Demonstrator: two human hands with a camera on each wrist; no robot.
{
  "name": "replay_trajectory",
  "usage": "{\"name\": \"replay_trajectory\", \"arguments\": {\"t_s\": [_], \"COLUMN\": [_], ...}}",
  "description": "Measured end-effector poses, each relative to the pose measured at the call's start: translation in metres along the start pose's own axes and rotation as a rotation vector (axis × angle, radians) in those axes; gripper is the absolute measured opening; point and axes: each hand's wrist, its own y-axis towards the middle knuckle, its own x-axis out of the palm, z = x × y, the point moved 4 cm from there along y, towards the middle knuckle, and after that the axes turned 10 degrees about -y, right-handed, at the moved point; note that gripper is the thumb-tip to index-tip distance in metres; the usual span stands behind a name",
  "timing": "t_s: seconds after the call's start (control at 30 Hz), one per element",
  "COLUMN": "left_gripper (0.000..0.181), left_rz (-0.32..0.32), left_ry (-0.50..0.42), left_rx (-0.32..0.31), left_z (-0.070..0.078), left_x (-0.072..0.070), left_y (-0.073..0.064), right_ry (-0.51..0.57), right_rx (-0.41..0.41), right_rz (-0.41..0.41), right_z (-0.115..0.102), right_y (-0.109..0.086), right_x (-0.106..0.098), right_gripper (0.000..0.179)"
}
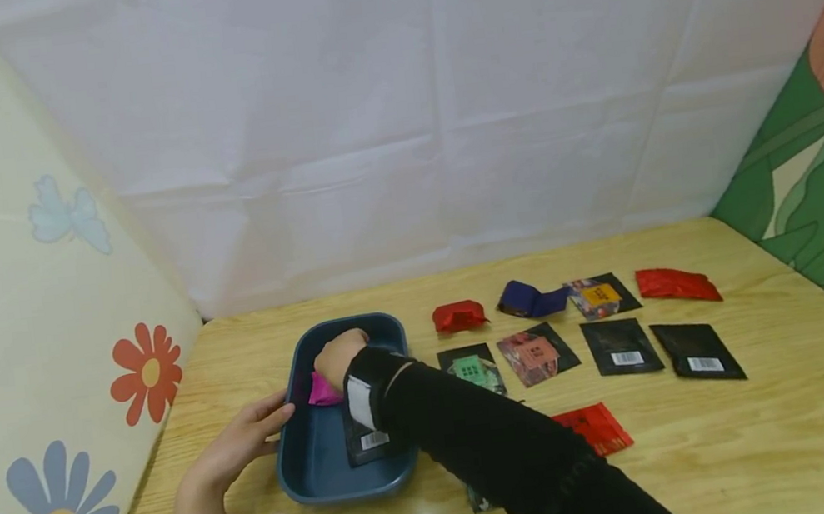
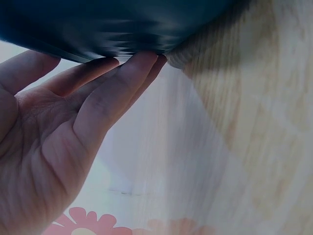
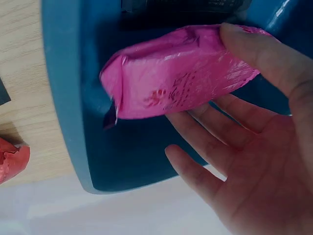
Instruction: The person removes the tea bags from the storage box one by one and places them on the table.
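Observation:
A blue plastic basin (image 1: 347,496) stands on the left part of the table. Inside it, my right hand (image 1: 340,358) pinches a pink foil packet (image 3: 171,78) between thumb and fingers, palm facing the packet. Small printed writing marks the packet's front. A black packet (image 1: 367,444) with a white barcode label lies in the basin, partly covered by my right sleeve. My left hand (image 1: 238,438) is at the basin's left side; in the left wrist view its nearly straight fingers (image 2: 110,93) touch the outer wall.
Right of the basin lie a red packet (image 1: 459,316), a purple wrapper (image 1: 533,299), a long red packet (image 1: 677,285) and several flat black packets, including one with a barcode (image 1: 622,347). Another red packet (image 1: 596,429) sits beside my right sleeve. White sheeting (image 1: 398,124) hangs behind.

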Motion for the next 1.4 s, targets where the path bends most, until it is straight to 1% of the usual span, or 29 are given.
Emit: {"name": "replay_trajectory", "arguments": {"t_s": [0.2,0.33,0.47,0.53,0.67,0.8,0.97,1.1,1.23,1.4], "left_gripper": [0.063,0.064,0.064,0.063,0.063,0.064,0.063,0.063,0.062,0.061], "left_rz": [-0.005,-0.01,-0.015,-0.017,-0.016,-0.004,0.011,0.019,0.031,0.032], "left_ry": [0.003,0.001,-0.001,0.0,0.003,0.012,0.023,0.025,0.026,0.021], "left_rx": [0.002,0.008,0.015,0.02,0.021,0.009,-0.005,-0.01,-0.012,-0.01], "left_z": [0.001,0.001,0.001,0.002,0.002,0.003,0.002,0.002,0.001,0.0], "left_x": [0.0,-0.001,-0.001,0.0,0.001,0.001,0.001,0.003,0.003,0.003], "left_y": [0.0,0.001,0.002,0.003,0.003,0.002,0.002,0.002,0.002,0.001], "right_ry": [0.001,-0.026,-0.056,-0.069,-0.128,-0.204,-0.235,-0.202,-0.14,-0.086], "right_rx": [-0.04,-0.054,-0.067,-0.08,-0.094,-0.096,-0.123,-0.156,-0.175,-0.201], "right_rz": [0.052,0.08,0.095,0.108,0.128,0.152,0.233,0.326,0.439,0.569], "right_z": [0.011,0.018,0.02,0.02,0.019,0.017,0.018,0.022,0.028,0.031], "right_y": [-0.005,-0.008,-0.014,-0.018,-0.031,-0.045,-0.062,-0.076,-0.089,-0.103], "right_x": [-0.01,-0.015,-0.018,-0.019,-0.02,-0.017,-0.011,-0.007,0.002,0.023], "right_gripper": [0.023,0.026,0.029,0.029,0.029,0.035,0.048,0.059,0.062,0.059]}}
